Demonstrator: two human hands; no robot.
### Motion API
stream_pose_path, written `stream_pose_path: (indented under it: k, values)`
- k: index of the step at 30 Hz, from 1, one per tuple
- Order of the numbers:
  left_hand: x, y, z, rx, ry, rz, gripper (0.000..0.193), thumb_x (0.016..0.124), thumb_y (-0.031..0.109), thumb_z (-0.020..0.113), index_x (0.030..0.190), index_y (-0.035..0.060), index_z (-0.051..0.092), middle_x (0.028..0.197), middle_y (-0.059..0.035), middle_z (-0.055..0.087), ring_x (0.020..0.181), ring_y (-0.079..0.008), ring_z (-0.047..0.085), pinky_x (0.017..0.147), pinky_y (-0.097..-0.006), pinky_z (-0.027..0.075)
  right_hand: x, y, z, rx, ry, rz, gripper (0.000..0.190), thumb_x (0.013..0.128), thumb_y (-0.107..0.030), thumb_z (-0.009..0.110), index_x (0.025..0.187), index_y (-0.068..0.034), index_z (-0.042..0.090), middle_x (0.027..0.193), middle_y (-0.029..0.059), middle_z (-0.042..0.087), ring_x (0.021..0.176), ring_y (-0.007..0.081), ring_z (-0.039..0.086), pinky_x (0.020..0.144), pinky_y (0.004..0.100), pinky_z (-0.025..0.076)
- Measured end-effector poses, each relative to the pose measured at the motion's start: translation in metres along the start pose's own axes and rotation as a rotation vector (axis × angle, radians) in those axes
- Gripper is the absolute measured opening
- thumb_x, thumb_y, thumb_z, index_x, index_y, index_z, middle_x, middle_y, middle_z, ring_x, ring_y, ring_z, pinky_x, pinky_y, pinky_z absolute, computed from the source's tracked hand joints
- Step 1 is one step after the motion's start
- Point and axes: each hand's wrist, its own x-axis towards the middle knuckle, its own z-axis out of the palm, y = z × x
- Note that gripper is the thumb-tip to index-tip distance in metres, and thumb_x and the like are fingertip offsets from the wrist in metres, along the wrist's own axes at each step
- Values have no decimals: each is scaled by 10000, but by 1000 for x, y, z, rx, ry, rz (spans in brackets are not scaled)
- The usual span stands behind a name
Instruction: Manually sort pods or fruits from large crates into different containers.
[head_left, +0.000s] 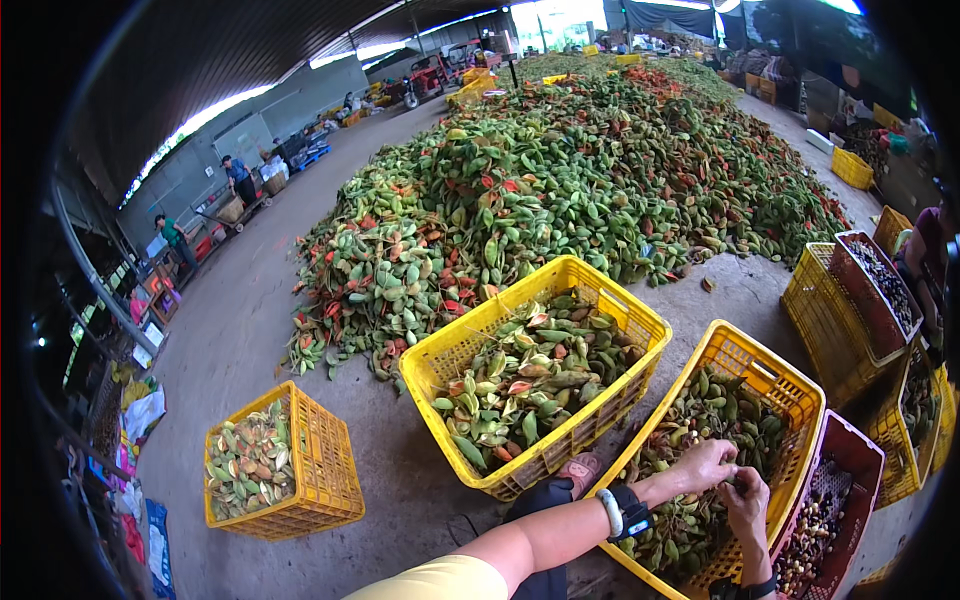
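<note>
Both hands meet over a yellow plastic crate (750, 346) of green and brown seed pods, low on the right. My left hand (705, 465), with a pale bangle and a dark band at the wrist, has its fingertips pinched together on a small green pod (732, 474). Against the same pod are the fingers of my right hand (746, 499), a dark band on its wrist too. The fingers hide most of the pod. Beside this crate, on its right, stands a dark red plastic crate (870, 457) with dark and pale seeds (814, 532).
A yellow crate of pods (649, 341) stands ahead, and a smaller one (322, 457) at left. Beyond lies a large heap of pods (555, 180). Stacked crates (825, 315) and a seated person (926, 247) are at right; other people work along the left wall.
</note>
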Motion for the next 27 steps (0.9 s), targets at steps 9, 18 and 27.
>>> stream_pose_path:
  k: [9, 18, 27]
  values:
    - [1, -8, 25, -671, -60, -123, 191, 778, 76, 693, 913, -27, 605, 775, -70, 644, 642, -117, 618, 565, -241, 516, -10, 3, -12, 158, 96, -19, 272, 757, -95, 657, 968, 29, 537, 807, 85, 592, 696, 144, 565, 615, 261, 462]
    - [3, 1, 25, -753, -38, -97, 141, 845, 178, 643, 856, 37, 638, 762, -28, 653, 619, -70, 590, 580, -218, 489, -5, -16, -23, 361, 121, 27, 157, 896, -140, 563, 894, 16, 585, 741, 5, 586, 582, 31, 494, 496, 188, 419]
    - [-8, 16, 29, -669, 35, -191, 276, 881, 325, 585, 783, 68, 601, 662, 3, 607, 538, -65, 568, 469, -192, 443, -11, -23, -16, 326, 223, 36, 190, 896, -127, 507, 966, 30, 587, 685, 23, 543, 549, 65, 469, 470, 234, 372]
